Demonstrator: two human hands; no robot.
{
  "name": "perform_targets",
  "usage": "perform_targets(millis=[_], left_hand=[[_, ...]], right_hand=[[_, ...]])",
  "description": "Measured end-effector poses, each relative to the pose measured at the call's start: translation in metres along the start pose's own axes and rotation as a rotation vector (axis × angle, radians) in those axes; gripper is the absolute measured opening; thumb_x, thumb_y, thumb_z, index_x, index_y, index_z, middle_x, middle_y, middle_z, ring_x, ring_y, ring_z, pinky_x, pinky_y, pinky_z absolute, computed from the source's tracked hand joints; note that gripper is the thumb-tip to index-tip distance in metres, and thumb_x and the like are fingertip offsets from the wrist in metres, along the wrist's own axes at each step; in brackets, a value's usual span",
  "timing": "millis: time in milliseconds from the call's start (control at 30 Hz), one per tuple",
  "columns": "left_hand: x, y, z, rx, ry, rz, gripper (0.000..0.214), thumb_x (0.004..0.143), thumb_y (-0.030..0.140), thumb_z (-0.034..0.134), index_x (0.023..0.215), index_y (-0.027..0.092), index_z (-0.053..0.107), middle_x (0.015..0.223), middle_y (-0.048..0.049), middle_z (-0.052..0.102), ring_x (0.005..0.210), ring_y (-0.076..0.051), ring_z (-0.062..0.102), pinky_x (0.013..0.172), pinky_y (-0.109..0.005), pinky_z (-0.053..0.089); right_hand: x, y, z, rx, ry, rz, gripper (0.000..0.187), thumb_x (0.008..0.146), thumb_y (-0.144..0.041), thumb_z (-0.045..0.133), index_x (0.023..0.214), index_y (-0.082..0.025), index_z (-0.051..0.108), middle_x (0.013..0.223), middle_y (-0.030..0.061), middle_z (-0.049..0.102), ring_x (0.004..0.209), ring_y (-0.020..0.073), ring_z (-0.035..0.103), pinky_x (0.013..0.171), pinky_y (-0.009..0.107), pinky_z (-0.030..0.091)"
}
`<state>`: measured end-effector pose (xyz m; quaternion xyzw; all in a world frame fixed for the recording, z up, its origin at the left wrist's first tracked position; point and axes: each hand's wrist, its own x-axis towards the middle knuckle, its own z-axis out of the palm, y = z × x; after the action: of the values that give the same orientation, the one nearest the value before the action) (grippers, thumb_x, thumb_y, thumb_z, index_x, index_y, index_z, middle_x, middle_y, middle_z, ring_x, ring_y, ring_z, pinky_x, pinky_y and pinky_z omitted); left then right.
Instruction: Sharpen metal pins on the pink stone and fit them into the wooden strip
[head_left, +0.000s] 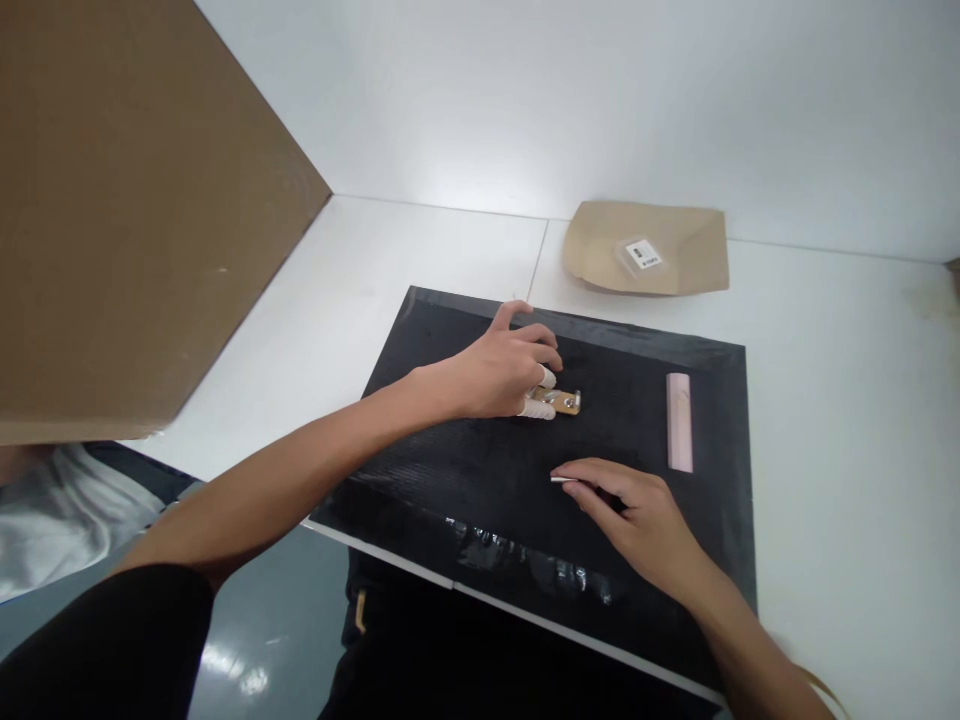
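Note:
My left hand (501,368) rests on a black mat (465,470), fingers curled, with white finger cots on the thumb and a fingertip, pinching a small brass-coloured metal part (564,402). My right hand (634,510) lies lower on the mat, fingers closed around a thin white-tipped stick (560,480) that points left. A pale pink bar (679,421) lies on the mat to the right of both hands, untouched.
The mat lies on a white table (847,420). A brown paper tray (645,250) with a small labelled packet in it sits at the back. A large cardboard panel (127,210) stands at the left. The table's front edge is near my body.

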<state>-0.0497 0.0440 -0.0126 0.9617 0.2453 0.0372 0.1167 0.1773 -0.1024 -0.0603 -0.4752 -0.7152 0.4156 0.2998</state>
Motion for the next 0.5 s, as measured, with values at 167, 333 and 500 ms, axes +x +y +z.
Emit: perform_targets(millis=[167,333,500], left_hand=[[0.001,0.001,0.0018,-0.003,0.008,0.003,0.02,0.094,0.021,0.068,0.077,0.022,0.078,0.117,-0.0033,0.08,0.124,-0.026,0.059,0.119,-0.053,0.01],[0.0011,0.0002,0.0037,0.031,0.009,0.009,0.027,0.082,0.002,0.064,0.072,0.024,0.076,0.116,0.0003,0.08,0.123,-0.024,0.059,0.119,-0.052,0.01],[0.0014,-0.0008,0.0048,0.042,0.019,0.022,0.027,0.081,0.002,0.063,0.071,0.023,0.076,0.114,0.0005,0.081,0.121,-0.024,0.059,0.119,-0.052,0.011]], right_hand=[[-0.0013,-0.0009,-0.0006,-0.007,-0.002,0.005,0.018,0.102,-0.027,0.061,0.107,-0.029,0.078,0.106,-0.0066,0.081,0.097,0.0128,0.078,0.086,0.022,0.062],[0.0002,-0.0019,-0.0004,-0.007,0.001,-0.005,0.018,0.102,-0.028,0.061,0.107,-0.029,0.078,0.105,-0.0065,0.081,0.096,0.0123,0.078,0.087,0.021,0.061],[0.0005,-0.0019,0.0002,-0.012,0.002,0.001,0.018,0.102,-0.028,0.061,0.107,-0.029,0.079,0.106,-0.0057,0.081,0.097,0.0134,0.078,0.086,0.022,0.062]])
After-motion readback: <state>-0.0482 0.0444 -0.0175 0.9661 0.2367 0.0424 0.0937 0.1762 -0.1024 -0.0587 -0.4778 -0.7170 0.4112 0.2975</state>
